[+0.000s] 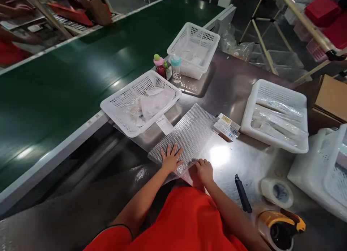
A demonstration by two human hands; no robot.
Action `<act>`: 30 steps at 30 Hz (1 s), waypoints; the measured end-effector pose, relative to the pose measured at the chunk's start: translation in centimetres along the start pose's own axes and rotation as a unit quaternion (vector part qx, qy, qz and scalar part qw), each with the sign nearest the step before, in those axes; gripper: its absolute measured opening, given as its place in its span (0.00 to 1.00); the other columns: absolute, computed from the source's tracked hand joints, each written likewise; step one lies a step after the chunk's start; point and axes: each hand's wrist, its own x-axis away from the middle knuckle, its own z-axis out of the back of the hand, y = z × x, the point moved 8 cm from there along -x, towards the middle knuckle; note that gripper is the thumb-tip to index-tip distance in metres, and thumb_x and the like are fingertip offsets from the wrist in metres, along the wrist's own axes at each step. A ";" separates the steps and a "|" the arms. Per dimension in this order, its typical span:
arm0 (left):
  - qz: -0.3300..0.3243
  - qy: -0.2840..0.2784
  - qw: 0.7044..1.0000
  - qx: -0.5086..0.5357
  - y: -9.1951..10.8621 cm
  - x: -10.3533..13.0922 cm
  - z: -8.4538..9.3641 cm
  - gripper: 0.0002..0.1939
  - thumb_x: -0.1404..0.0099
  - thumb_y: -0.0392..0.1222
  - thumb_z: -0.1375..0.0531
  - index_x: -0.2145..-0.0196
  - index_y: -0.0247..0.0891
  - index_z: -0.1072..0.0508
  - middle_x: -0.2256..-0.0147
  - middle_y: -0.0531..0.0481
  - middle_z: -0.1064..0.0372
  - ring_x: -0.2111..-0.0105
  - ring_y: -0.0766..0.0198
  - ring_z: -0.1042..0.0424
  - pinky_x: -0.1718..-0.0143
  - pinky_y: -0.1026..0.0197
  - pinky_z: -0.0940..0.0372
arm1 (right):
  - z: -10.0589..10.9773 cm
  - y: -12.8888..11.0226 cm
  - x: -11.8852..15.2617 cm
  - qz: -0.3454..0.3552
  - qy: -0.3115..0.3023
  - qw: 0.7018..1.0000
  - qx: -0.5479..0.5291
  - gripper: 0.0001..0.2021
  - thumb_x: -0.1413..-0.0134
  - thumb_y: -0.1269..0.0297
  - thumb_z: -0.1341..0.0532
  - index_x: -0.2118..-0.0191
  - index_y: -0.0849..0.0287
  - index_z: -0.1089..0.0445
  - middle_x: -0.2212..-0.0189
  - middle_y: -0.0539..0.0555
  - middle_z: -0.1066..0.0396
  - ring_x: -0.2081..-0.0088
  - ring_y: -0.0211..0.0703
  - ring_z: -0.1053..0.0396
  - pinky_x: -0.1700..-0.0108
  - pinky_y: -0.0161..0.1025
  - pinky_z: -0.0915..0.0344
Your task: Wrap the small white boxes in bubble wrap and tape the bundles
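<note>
A sheet of bubble wrap (pixel 193 130) lies flat at a slant on the shiny metal table (pixel 230 88). On its near left part my left hand (pixel 171 160) rests palm down with the fingers spread. At the sheet's near right edge my right hand (pixel 204 171) has its fingers curled together on the edge of the wrap. Small printed boxes (pixel 227 126) lie by the sheet's right corner. A white paper label (pixel 164 124) sticks out between the sheet and a white basket (pixel 108 103).
A black cutter (pixel 243 194), a tape roll (pixel 278 192) and a yellow tape dispenser (pixel 282 219) lie at the right. Bottles (pixel 176 69) stand beside the far basket (pixel 193 48). Another basket (pixel 303 124) holds wrapped items. The green conveyor (pixel 81 63) runs along the left.
</note>
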 end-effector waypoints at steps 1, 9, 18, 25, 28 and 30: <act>-0.002 -0.001 1.000 -0.001 -0.1 -0.6 0.0 0.37 0.32 0.57 0.47 0.31 0.54 0.57 0.28 0.46 0.75 0.31 0.32 0.76 0.43 0.18 0.71 | 0.2 0.3 0.0 -0.007 0.006 1.000 -0.001 0.13 0.36 0.70 0.49 0.55 0.59 0.27 0.52 0.62 0.29 0.52 0.53 0.34 0.53 0.47 0.39; -0.014 -0.008 1.000 0.023 -0.7 -1.7 0.0 0.29 0.28 0.48 0.54 0.31 0.56 0.56 0.28 0.49 0.76 0.31 0.36 0.78 0.42 0.20 0.73 | -2.0 -11.9 1.5 0.352 0.013 0.936 0.013 0.13 0.35 0.70 0.47 0.50 0.63 0.29 0.54 0.61 0.27 0.52 0.49 0.32 0.51 0.46 0.37; -0.016 -0.011 1.000 0.001 -0.4 -1.2 0.2 0.30 0.28 0.48 0.53 0.31 0.55 0.55 0.28 0.48 0.74 0.31 0.36 0.75 0.41 0.20 0.72 | -2.5 -9.1 1.7 0.320 -0.046 0.946 -0.019 0.09 0.39 0.64 0.42 0.58 0.57 0.25 0.61 0.54 0.26 0.60 0.43 0.31 0.58 0.39 0.35; -0.051 0.015 0.997 -0.054 -1.1 3.0 0.6 0.29 0.31 0.45 0.47 0.34 0.54 0.43 0.29 0.44 0.61 0.31 0.35 0.66 0.41 0.20 0.68 | 0.9 0.1 -2.0 0.004 0.028 0.998 -0.062 0.26 0.41 0.67 0.40 0.37 0.65 0.40 0.34 0.68 0.47 0.33 0.60 0.49 0.36 0.57 0.47; -0.073 0.061 0.993 -0.069 0.5 3.3 2.8 0.21 0.31 0.44 0.47 0.43 0.46 0.29 0.33 0.39 0.48 0.31 0.40 0.59 0.36 0.27 0.66 | -1.6 0.0 -1.0 0.011 -0.026 0.998 -0.060 0.22 0.40 0.67 0.41 0.41 0.64 0.35 0.35 0.67 0.44 0.35 0.60 0.47 0.38 0.57 0.44; -0.087 0.083 0.990 -0.068 2.5 2.1 4.0 0.20 0.31 0.43 0.48 0.44 0.41 0.28 0.34 0.38 0.46 0.32 0.43 0.57 0.34 0.33 0.63 | -2.4 -0.9 0.1 0.034 -0.016 0.996 -0.075 0.18 0.39 0.68 0.42 0.45 0.61 0.32 0.36 0.65 0.42 0.35 0.58 0.45 0.39 0.56 0.42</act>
